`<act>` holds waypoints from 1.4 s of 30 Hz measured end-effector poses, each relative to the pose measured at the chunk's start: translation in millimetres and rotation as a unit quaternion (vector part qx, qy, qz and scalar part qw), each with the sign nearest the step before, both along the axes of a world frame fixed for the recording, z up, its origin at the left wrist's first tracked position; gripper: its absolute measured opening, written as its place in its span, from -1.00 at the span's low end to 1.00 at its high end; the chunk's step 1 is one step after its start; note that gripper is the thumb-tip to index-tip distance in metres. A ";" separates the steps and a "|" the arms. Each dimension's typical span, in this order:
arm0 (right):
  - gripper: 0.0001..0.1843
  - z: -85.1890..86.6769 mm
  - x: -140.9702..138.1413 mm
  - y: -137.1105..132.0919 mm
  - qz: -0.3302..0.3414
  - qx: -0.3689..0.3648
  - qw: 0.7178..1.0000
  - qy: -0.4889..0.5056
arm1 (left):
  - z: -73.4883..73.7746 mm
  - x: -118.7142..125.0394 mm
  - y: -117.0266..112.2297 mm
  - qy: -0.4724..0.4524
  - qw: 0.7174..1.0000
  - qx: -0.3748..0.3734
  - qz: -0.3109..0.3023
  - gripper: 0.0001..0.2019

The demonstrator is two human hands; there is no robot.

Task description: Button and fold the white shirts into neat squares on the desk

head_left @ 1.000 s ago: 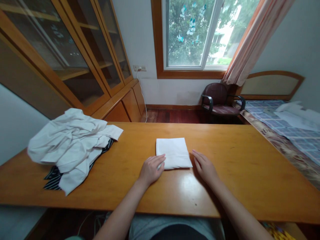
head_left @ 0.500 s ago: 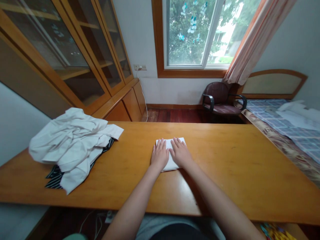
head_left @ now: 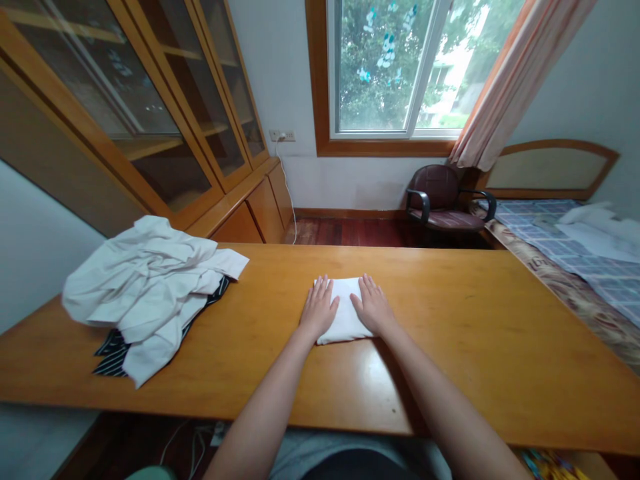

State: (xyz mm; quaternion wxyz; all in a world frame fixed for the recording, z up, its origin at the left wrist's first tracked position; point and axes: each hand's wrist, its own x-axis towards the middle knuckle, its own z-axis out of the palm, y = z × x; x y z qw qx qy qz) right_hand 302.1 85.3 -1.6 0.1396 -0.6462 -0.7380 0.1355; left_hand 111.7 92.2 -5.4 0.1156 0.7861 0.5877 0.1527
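Left hand and right hand, head view, are lying flat and outspread, gripping nothing, atop opposite sides of one folded white cloth, which is resting on the counter, right of crumpled white fabric.

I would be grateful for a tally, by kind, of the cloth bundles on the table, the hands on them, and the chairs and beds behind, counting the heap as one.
Folded white cloth: 1
Crumpled heap of white and black-striped cloth: 1
Hands: 2 (left hand, right hand, both on the folded cloth)
Chair: 1
Bed: 1
Total: 6
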 end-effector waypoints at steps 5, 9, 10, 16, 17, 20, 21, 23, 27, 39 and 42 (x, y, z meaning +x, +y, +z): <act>-0.35 -11.9 32.4 -4.2 0.007 0.005 1.000 -0.004 | -8.6 -16.3 3.6 -0.039 0.999 0.034 -0.004 -0.48; -0.45 -22.3 61.2 -12.8 0.048 0.040 0.997 0.036 | -15.9 -32.1 5.3 -0.063 0.997 0.051 -0.012 -0.52; -0.46 -24.1 66.9 -15.4 0.053 0.051 0.996 0.048 | -17.1 -35.6 5.1 -0.067 0.996 0.057 -0.019 -0.53; -0.41 -22.3 87.8 -37.1 0.107 0.082 0.987 0.089 | -18.6 -46.6 1.0 -0.070 0.994 0.071 -0.036 -0.53; -0.37 -20.8 90.4 -41.3 0.119 0.082 0.985 0.091 | -18.5 -46.6 0.6 -0.070 0.994 0.071 -0.034 -0.53; -0.24 -17.2 96.8 -52.2 0.158 0.074 0.981 0.088 | -18.0 -45.5 0.2 -0.068 0.994 0.075 -0.031 -0.54; -0.20 -16.7 98.1 -54.7 0.168 0.071 0.980 0.084 | -17.8 -45.2 0.3 -0.068 0.994 0.076 -0.030 -0.54; -0.15 -16.7 98.8 -57.7 0.175 0.072 0.979 0.076 | -17.4 -45.0 0.4 -0.066 0.995 0.074 -0.030 -0.54; -0.16 -18.2 91.6 -59.1 0.172 0.103 0.978 0.058 | -15.3 -46.1 -0.7 -0.065 0.995 0.059 -0.038 -0.54; -0.39 3.8 72.5 -63.0 0.178 0.194 0.962 0.071 | -7.4 -53.0 -9.4 -0.188 0.979 0.016 -0.075 -0.51; -0.47 17.8 72.8 -58.9 0.168 0.201 0.955 0.141 | -5.1 -53.7 -12.6 -0.192 0.974 0.039 -0.111 -0.44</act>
